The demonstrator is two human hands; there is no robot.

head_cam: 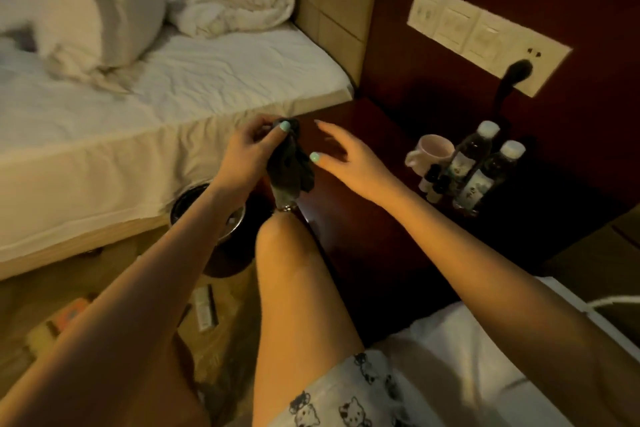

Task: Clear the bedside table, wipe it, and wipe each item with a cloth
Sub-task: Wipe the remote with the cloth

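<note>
left hand (pixel 247 152) pinching cloth (pixel 291 166) up off table (pixel 363 218); right hand (pixel 349 163) spread empty, bottles (pixel 485 166) at 3 o'clock.

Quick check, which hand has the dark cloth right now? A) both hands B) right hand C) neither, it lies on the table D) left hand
D: the left hand pinches the dark cloth at its top so it hangs down, while the right hand is spread open beside it, over the bedside table.
</note>
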